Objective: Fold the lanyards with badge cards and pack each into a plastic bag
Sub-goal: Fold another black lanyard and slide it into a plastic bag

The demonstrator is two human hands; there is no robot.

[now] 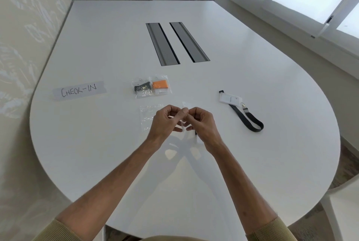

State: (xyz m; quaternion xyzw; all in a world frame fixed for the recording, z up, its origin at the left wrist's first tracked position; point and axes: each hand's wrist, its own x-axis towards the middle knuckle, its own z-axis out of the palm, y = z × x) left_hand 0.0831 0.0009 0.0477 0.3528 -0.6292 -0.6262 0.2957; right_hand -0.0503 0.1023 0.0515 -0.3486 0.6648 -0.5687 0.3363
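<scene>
My left hand (167,122) and my right hand (201,124) meet above the white table (97,153), both pinching the top of a clear plastic bag (183,127) that hangs between them. What the bag holds is mostly hidden; a white edge and a small dark bit show under my right hand. An empty clear bag (148,114) lies flat just left of my hands. Two packed bags lie beyond: one with a black lanyard (141,87), one with an orange lanyard (160,85). A loose black lanyard with a badge card (240,111) lies to the right.
A paper strip reading CHECK-IN (79,90) lies at the left. Two grey cable slots (175,43) run down the table's middle. A white chair (343,209) stands at the near right, and windows line the right wall.
</scene>
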